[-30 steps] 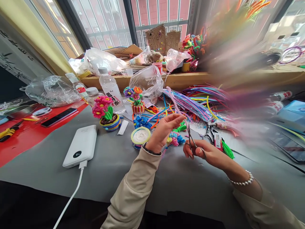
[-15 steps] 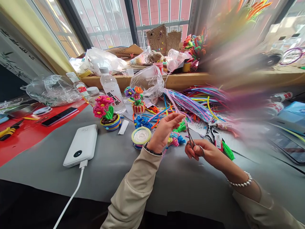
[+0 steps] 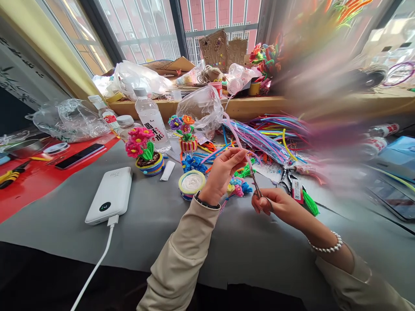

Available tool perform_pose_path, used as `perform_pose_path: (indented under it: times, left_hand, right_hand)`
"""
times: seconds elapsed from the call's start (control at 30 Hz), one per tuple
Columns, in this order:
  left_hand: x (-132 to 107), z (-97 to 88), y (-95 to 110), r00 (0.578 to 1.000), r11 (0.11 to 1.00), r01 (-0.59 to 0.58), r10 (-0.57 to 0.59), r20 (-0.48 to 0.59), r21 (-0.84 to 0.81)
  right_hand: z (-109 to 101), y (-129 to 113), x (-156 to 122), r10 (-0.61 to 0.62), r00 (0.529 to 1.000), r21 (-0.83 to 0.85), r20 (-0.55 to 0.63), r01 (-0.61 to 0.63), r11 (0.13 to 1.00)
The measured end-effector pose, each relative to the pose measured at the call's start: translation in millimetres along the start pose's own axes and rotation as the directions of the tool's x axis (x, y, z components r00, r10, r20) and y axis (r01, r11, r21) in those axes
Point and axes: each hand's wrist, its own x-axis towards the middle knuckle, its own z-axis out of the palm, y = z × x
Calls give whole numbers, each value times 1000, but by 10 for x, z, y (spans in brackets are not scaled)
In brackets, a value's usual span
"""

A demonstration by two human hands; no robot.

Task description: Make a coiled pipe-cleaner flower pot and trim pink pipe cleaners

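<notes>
My left hand [image 3: 223, 172] is raised over the grey table and pinches a long pale pink pipe cleaner [image 3: 234, 131] that rises up and back from the fingers. My right hand [image 3: 277, 206] grips small scissors [image 3: 257, 188], whose blades point up at the pipe cleaner just to the right of my left fingers. Below the hands lies a small cluster of pipe-cleaner flowers [image 3: 238, 188].
A white power bank [image 3: 110, 194] with a cable lies at the left. Flower pots [image 3: 146, 153], a water bottle [image 3: 151, 121], a round white-topped pot [image 3: 191, 183], a heap of coloured pipe cleaners [image 3: 272, 136], spare scissors [image 3: 285, 178] and plastic bags crowd the back. A phone [image 3: 394, 198] lies right.
My right hand has brought the scissors up and left until the blades meet the pink pipe cleaner. My left hand lifted slightly and closed tighter on the stem.
</notes>
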Motion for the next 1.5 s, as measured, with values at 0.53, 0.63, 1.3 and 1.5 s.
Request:
perform_pose_path:
  times: [0.53,0.63,1.3,1.5]
  left_hand:
    - [9,2,-66,999,997,24,-26,-24,-76]
    - [12,3,-73,1000,996,7,-10,-30,-91]
    - [-9,68,-78,999,998,51,-51,0,-46]
    - [-8,55,-80,998,998,53,-53,15,-18]
  right_hand:
    - [25,-47,-16,-102,992,192,70,87,978]
    - [25,-23,-8,-103,994,212,42,92,973]
    - [-31,-53,-56,-46,982,182,185,12,983]
    - [-45,-44,-60,-52,986,185,156,22,982]
